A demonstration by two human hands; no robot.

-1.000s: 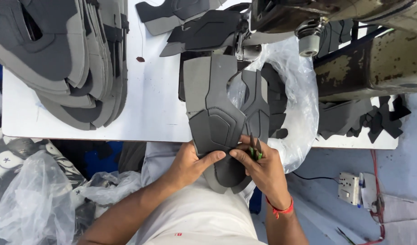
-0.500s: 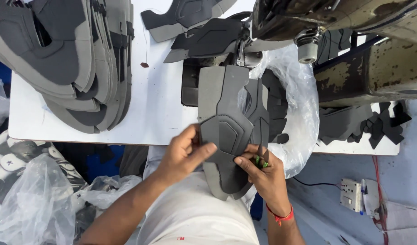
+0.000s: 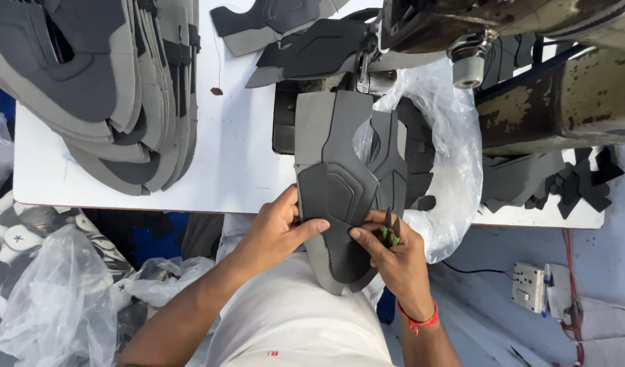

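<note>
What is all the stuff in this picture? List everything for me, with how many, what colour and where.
Padded panel: one, grey and dark grey, hanging off the table's near edge, held by both hands.
Stack of panels: many, grey, far left of table.
Loose cut pieces: several, dark grey, top centre.
Small scraps: several, black, right edge of table.
Sewing machine: one, dark and worn, upper right.
Clear plastic bag: one, beside the panel.
Plastic bags: a few, clear, lower left floor.
Table: one, white.
Snips: one, green-handled, in right hand.
Wristband: one, red, right wrist.
Left hand: gripping the panel.
Right hand: on the panel.
</note>
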